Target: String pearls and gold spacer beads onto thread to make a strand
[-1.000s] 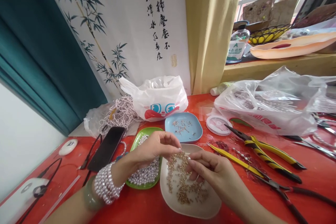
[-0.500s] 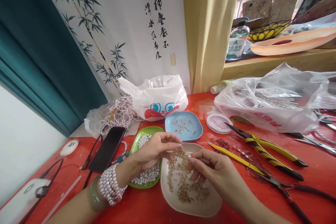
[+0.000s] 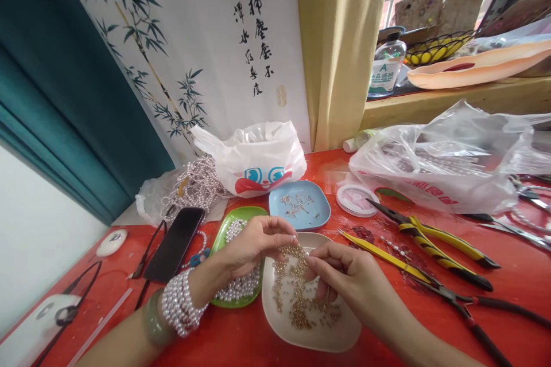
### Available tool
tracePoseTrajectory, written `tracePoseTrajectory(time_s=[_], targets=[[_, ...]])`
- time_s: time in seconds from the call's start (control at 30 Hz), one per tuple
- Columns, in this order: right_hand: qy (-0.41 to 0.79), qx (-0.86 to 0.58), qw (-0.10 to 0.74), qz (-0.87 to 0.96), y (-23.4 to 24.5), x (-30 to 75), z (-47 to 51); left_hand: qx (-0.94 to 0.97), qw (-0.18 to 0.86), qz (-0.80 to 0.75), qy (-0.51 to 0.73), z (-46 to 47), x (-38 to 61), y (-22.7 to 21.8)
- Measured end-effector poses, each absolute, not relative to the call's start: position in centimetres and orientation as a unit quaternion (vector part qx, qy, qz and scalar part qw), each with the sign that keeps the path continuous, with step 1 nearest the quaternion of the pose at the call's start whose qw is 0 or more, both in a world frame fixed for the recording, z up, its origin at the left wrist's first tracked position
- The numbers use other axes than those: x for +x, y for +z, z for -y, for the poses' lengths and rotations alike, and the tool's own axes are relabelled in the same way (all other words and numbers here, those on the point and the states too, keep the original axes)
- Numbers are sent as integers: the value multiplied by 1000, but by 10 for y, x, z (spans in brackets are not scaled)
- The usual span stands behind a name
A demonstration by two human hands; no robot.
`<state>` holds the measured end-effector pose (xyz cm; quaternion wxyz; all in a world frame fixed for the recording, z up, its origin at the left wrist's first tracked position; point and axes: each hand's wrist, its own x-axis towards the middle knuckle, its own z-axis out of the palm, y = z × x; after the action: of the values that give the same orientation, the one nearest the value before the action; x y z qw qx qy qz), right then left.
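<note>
Above a beige tray (image 3: 279,330) of small gold beads (image 3: 300,314), both hands are close together. With thumb and fingers pinched, my left hand (image 3: 256,246) is over the tray's far left part; whatever lies between its fingertips is too small to name. A string of pearly beads (image 3: 177,304) wraps its wrist beside a green bangle (image 3: 155,318). My right hand (image 3: 346,269) also pinches at the tray's right side, its fingertips near the left ones, their content unclear. Under my left hand sits a green tray (image 3: 220,234) with pearly beads (image 3: 243,289).
Behind is a blue tray (image 3: 322,212) with small metal pieces, plus a white bag (image 3: 258,155). Yellow tweezers (image 3: 383,255), yellow-black pliers (image 3: 430,241) and dark-handled pliers (image 3: 458,301) lie right. A phone (image 3: 175,243) and bead strands (image 3: 196,186) lie left.
The whole view has shifted slightly. My hands keep nearly the same pinched pose over the beige tray, the right fingertips only slightly moved.
</note>
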<state>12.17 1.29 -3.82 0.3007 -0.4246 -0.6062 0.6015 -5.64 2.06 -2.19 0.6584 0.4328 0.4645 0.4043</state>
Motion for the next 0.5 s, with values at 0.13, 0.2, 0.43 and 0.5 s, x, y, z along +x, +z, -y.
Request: tracePoseTrajectory(time_s=[0.13, 0.2, 0.43, 0.5], targets=[[594, -427, 298, 614, -39, 121, -13, 437, 651, -472, 402, -20, -56, -21], [590, -428, 298, 616, -39, 121, -14, 439, 650, -472, 402, -20, -56, -20], [595, -422, 299, 614, -38, 121, -14, 457, 636, -479, 396, -20, -56, -21], [594, -422, 299, 616, -38, 121, -14, 472, 622, -483, 396, -19, -56, -21]])
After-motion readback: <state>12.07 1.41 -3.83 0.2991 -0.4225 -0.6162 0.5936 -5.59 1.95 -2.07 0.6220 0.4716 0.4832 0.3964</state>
